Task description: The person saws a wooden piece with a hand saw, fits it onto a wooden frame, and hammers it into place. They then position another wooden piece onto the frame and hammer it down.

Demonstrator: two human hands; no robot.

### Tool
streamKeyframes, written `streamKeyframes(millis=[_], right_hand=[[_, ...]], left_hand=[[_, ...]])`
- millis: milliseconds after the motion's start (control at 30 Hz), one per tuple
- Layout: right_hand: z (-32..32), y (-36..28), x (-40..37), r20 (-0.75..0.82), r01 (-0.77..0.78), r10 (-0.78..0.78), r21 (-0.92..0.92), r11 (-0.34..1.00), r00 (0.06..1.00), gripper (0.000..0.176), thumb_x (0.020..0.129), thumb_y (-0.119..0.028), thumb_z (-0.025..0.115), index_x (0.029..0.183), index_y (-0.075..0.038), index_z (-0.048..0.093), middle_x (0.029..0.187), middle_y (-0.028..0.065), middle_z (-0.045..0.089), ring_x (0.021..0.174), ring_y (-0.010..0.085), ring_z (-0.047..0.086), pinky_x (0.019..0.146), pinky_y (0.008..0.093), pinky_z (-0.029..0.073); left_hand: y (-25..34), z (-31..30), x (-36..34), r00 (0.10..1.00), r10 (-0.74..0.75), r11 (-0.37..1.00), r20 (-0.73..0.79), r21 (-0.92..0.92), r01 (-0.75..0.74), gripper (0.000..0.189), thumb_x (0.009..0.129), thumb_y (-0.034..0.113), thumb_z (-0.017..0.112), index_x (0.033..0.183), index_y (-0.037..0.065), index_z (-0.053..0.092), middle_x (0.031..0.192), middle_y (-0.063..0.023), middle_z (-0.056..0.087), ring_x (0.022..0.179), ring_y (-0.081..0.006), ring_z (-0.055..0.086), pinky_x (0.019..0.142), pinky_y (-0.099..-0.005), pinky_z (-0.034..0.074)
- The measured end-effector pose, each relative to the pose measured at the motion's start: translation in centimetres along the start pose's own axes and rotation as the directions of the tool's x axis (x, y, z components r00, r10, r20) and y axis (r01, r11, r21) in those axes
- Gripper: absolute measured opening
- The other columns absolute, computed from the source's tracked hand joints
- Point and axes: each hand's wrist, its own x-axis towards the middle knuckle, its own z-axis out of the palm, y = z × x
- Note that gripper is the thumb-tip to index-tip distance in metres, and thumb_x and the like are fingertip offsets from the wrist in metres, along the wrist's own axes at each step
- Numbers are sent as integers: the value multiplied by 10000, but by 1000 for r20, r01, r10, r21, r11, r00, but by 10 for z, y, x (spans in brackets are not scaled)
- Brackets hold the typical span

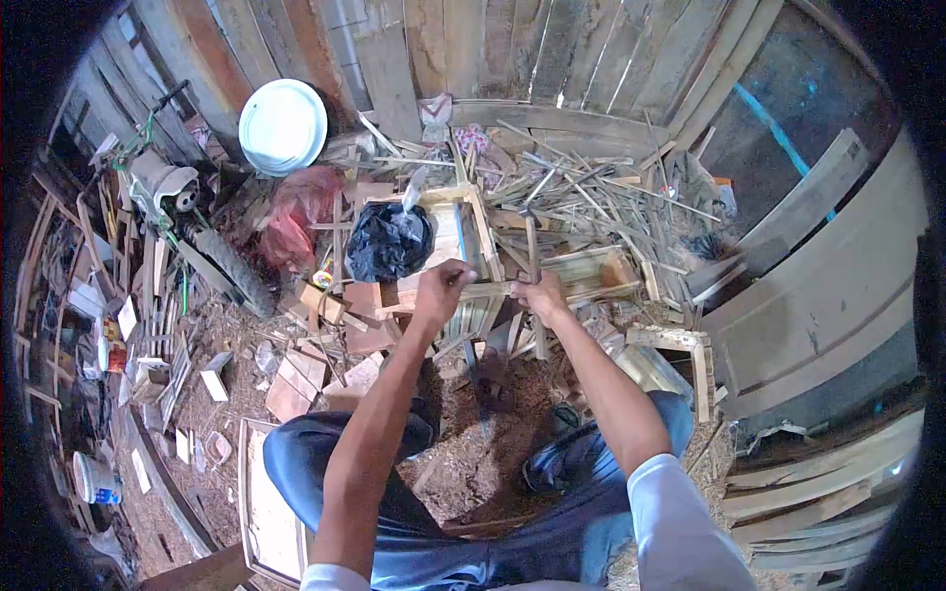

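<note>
My left hand [445, 288] is closed, thumb and fingers pinched together, at the left end of a thin wooden strip [490, 290]. What sits between those fingertips is too small to make out. My right hand [539, 297] closes around the strip's right part. An upright wooden piece [533, 246] stands just beyond the right hand. Past the left hand a black plastic bag [387, 242] lies in a wooden box frame [480, 223]. Another slatted wooden box [591, 271] is beyond and to the right of my right hand.
A heap of thin sticks [581, 202] lies by the plank wall. A white basin [283, 127] leans at the back left, near a red plastic bag [301, 217] and a small bike [187, 212]. A large board [818, 286] stands at the right.
</note>
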Motion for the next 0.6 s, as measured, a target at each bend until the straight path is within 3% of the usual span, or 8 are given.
streamKeyframes(millis=[67, 133, 200, 300, 333, 400, 533, 600], right_hand=[[1, -21, -16, -45, -23, 23, 6, 1000, 999, 183, 759, 16, 744, 894, 11, 621, 803, 77, 674, 672, 150, 655, 552, 258, 537], [2, -26, -19, -57, 32, -31, 29, 999, 998, 204, 760, 30, 738, 922, 19, 614, 819, 82, 667, 676, 158, 657, 566, 261, 554], [3, -30, -24, -70, 85, -81, 50, 995, 994, 227, 760, 44, 732, 949, 27, 608, 834, 87, 661, 680, 165, 658, 580, 265, 571], [7, -37, -25, -27, 98, -96, 81, 992, 995, 282, 774, 99, 679, 1028, 57, 564, 885, 98, 623, 773, 209, 669, 631, 299, 624], [9, -34, -25, -28, 96, -94, 83, 992, 995, 282, 774, 99, 679, 1028, 57, 564, 885, 98, 623, 773, 209, 669, 631, 299, 624], [15, -31, -28, -65, 53, -32, 369, 928, 997, 275, 767, 68, 683, 998, 64, 535, 889, 144, 620, 759, 253, 678, 594, 340, 620], [13, -31, -24, -6, -57, 68, 464, 884, 998, 333, 751, 98, 669, 1047, 72, 517, 937, 147, 598, 811, 289, 670, 617, 360, 632], [11, -35, -28, 5, -100, 107, 395, 913, 994, 216, 810, 57, 662, 1020, 52, 611, 945, 122, 639, 826, 232, 673, 697, 307, 625]], left_hand=[[-1, 7, 5, 998, -10, 1000, 60, 24, 9, 214, 874, 186, 681, 939, -18, 675, 807, -110, 688, 766, -173, 641, 724, -317, 489], [-12, 16, 11, 991, 52, 975, 120, 209, -77, 240, 876, 215, 686, 922, -20, 667, 814, -111, 685, 773, -169, 630, 747, -312, 486], [-18, 20, 9, 991, 22, 988, 133, 146, -42, 262, 877, 226, 690, 931, -29, 666, 839, -113, 686, 797, -161, 626, 771, -307, 485], [-15, 21, 4, 996, 13, 994, 83, -109, -4, 236, 889, 189, 675, 940, -41, 667, 886, -92, 682, 840, -148, 617, 789, -292, 478], [-12, 22, 4, 996, 12, 994, 85, -108, -3, 236, 889, 189, 675, 940, -41, 667, 886, -92, 682, 840, -148, 617, 789, -292, 478], [-10, 25, 4, 998, 66, 995, 2, -70, -66, 200, 894, 156, 666, 926, -41, 678, 766, -75, 661, 715, -114, 576, 690, -281, 479], [-14, 25, 6, 999, 49, 999, 17, 21, -49, 208, 891, 166, 671, 936, -36, 681, 768, -84, 671, 704, -118, 585, 689, -285, 481], [-18, 28, 7, 998, 67, 997, 3, 38, -67, 213, 883, 174, 678, 936, -33, 684, 764, -95, 674, 698, -120, 588, 678, -284, 478]])
